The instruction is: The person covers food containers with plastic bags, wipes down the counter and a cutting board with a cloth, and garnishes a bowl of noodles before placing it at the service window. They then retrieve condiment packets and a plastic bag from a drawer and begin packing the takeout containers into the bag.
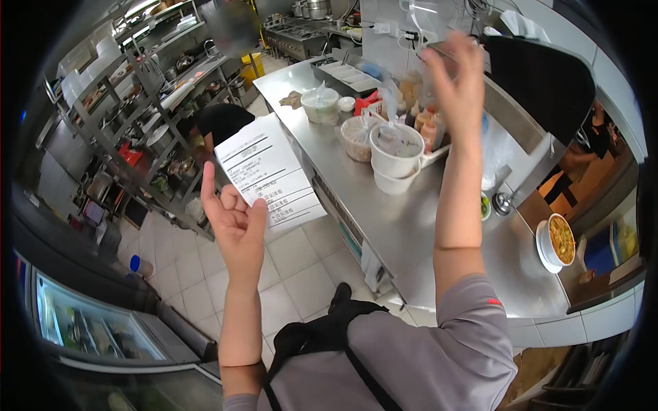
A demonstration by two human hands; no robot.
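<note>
My left hand [236,216] pinches a white printed receipt [274,171] between thumb and curled fingers, its index finger stretched out. The paper hangs over the floor beside the steel counter [391,219]. Raised above the counter's far side, my right hand [458,85] has its fingers apart and slightly blurred, with nothing visible in it. Below and left of that hand, stacked white tubs [396,154] stand by a bag of food [358,137] and several sauce bottles [426,130].
A bowl of food [561,240] sits at the counter's right end. Steel shelving [137,116] with pots lines the left, above a glass-fronted fridge [96,322]. One person in black [223,123] bends near the shelving; another [589,151] is beyond the counter.
</note>
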